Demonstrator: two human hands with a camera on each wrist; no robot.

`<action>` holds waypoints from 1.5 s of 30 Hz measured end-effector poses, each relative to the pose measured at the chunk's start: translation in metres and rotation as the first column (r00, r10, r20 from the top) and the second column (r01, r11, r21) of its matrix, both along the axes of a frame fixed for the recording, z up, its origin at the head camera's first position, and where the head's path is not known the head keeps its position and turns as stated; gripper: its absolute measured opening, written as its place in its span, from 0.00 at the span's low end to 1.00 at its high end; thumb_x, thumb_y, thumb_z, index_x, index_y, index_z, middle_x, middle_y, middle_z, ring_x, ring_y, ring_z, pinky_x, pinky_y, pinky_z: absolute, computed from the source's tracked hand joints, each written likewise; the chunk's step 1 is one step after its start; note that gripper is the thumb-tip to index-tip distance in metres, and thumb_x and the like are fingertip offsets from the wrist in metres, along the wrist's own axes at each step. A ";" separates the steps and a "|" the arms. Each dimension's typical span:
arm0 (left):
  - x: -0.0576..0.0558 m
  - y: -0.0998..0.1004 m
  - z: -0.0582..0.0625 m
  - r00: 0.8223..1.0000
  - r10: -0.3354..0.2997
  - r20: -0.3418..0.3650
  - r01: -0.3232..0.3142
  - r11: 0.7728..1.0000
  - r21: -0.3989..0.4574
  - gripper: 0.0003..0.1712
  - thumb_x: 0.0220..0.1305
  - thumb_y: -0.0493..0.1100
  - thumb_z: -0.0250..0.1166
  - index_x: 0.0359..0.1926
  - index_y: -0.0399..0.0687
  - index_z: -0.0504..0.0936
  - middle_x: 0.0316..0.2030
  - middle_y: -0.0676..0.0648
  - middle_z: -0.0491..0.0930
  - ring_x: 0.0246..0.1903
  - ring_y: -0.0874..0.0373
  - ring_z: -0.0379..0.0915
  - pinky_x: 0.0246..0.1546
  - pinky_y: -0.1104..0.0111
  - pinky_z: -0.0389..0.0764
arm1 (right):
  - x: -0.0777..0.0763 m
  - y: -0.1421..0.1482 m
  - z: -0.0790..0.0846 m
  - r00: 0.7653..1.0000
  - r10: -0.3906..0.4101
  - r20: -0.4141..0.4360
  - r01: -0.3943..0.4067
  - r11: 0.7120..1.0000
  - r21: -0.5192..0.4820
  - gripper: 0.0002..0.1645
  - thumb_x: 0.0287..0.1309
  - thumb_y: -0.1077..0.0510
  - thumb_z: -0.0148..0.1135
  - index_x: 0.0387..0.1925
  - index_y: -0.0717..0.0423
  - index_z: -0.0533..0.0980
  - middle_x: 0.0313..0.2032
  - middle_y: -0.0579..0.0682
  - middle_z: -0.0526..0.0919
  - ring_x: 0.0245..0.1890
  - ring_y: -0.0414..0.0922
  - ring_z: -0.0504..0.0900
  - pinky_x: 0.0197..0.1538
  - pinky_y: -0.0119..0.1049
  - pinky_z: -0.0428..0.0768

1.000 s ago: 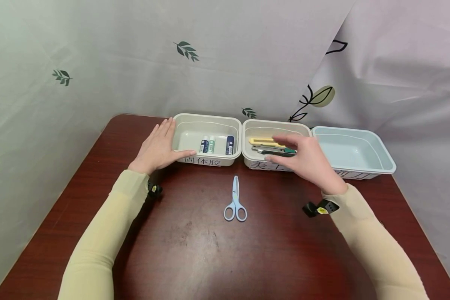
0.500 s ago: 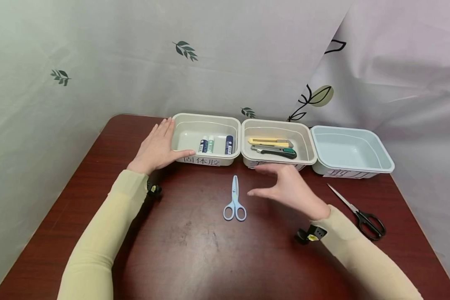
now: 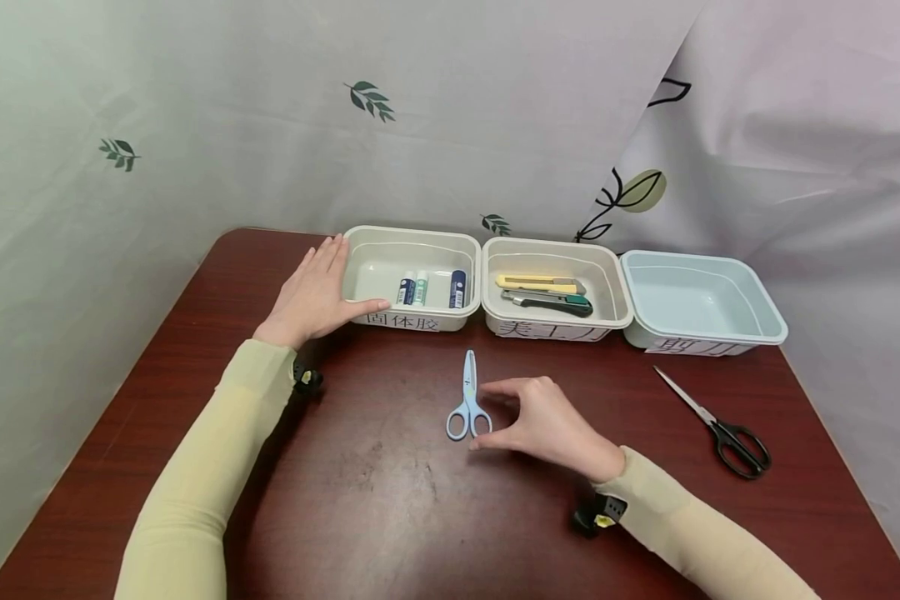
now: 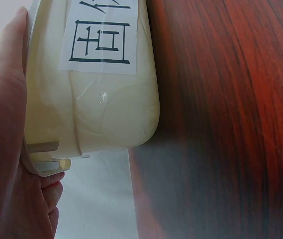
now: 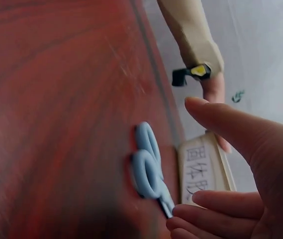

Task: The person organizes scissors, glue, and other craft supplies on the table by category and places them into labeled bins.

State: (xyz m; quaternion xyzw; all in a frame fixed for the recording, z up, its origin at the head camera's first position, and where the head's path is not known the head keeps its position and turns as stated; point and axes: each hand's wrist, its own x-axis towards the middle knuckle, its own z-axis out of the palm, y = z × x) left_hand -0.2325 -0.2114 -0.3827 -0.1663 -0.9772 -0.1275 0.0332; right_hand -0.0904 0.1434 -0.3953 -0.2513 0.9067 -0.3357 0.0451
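Observation:
My left hand [image 3: 307, 298] rests on the left end of the cream box [image 3: 459, 323], fingers straight along its rim and thumb over the front edge. In the left wrist view, the palm lies against the rim of that box [image 4: 116, 107]. Several glue sticks [image 3: 457, 289] lie inside. Light blue scissors [image 3: 469, 387] lie on the table, handles toward me. Just right of them my right hand [image 3: 547, 427] hovers with thumb and fingers spread apart and nothing between them. The right wrist view shows the scissors' handles [image 5: 148, 174] beyond the spread fingers.
A second cream box [image 3: 625, 321] holds a yellow utility knife [image 3: 536, 284] and a dark green one [image 3: 562, 305]. Right of it stands a pale blue box [image 3: 637, 333]. Black-handled scissors [image 3: 727, 437] lie on the table [image 3: 360, 517] at right. A patterned cloth [image 3: 270, 125] hangs behind.
My right hand has moved from over the middle box down and left to beside the blue scissors. This uncovered the utility knives and the black-handled scissors. The left hand stays put.

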 end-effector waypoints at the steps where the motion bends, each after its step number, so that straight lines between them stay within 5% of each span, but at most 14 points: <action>1: 0.000 0.000 0.000 1.000 0.000 -0.001 0.000 1.000 0.001 0.74 0.57 0.84 0.53 0.79 0.32 0.41 0.79 0.33 0.42 0.78 0.44 0.34 0.77 0.55 0.35 | 0.002 -0.001 -0.002 1.000 0.006 0.006 -0.006 1.000 -0.015 0.40 0.37 0.40 0.86 0.51 0.57 0.85 0.42 0.44 0.89 0.44 0.38 0.86 0.50 0.40 0.84; 16: -0.001 0.000 0.000 1.000 0.004 0.000 -0.004 1.000 -0.005 0.74 0.57 0.85 0.53 0.80 0.33 0.40 0.79 0.34 0.41 0.78 0.45 0.34 0.77 0.55 0.35 | 0.003 -0.013 -0.012 0.999 0.009 -0.039 -0.009 1.000 -0.001 0.38 0.37 0.40 0.86 0.49 0.55 0.86 0.33 0.37 0.87 0.32 0.35 0.82 0.36 0.33 0.79; 35: -0.002 -0.001 0.001 1.000 0.006 0.002 -0.006 1.000 0.008 0.74 0.57 0.84 0.53 0.80 0.33 0.39 0.79 0.34 0.41 0.78 0.44 0.34 0.77 0.57 0.32 | -0.010 -0.047 -0.016 0.986 -0.001 -0.168 0.023 0.991 0.131 0.47 0.34 0.39 0.86 0.55 0.59 0.82 0.45 0.47 0.85 0.42 0.43 0.80 0.46 0.40 0.81; 45: -0.001 -0.001 -0.001 1.000 0.005 0.001 -0.005 1.000 0.006 0.74 0.57 0.85 0.53 0.80 0.34 0.39 0.79 0.34 0.41 0.78 0.45 0.34 0.77 0.56 0.34 | -0.011 -0.047 -0.014 0.987 0.023 -0.157 0.001 0.988 0.153 0.37 0.40 0.50 0.81 0.55 0.59 0.82 0.44 0.48 0.84 0.40 0.42 0.78 0.44 0.39 0.80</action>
